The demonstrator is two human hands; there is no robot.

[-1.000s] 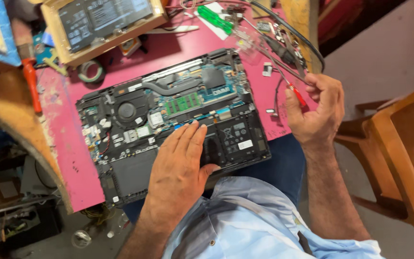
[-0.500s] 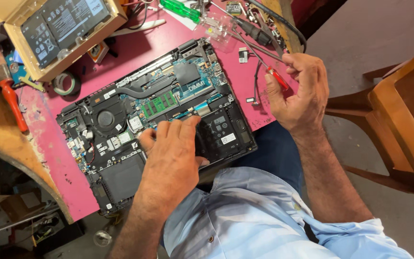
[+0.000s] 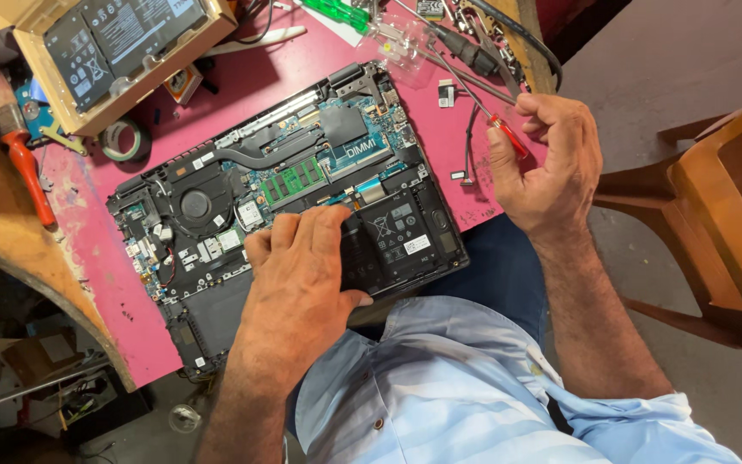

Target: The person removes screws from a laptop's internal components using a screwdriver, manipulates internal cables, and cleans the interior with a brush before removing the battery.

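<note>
Pink tabletop [image 3: 130,283], worn, carrying an opened laptop [image 3: 285,215] with bottom cover off, boards, fan and black battery [image 3: 397,236] exposed. Left hand [image 3: 298,283] pressed flat, fingers spread, across battery and lower chassis, gripping nothing. Right hand [image 3: 551,163] clenched around a red-handled screwdriver [image 3: 474,99], raised just off the right edge. Probably stiff and fairly light, yet fragile inside: best held by the outer frame, clear of ribbon cables and circuit board. Boxed spare battery [image 3: 122,43] at top left.
</note>
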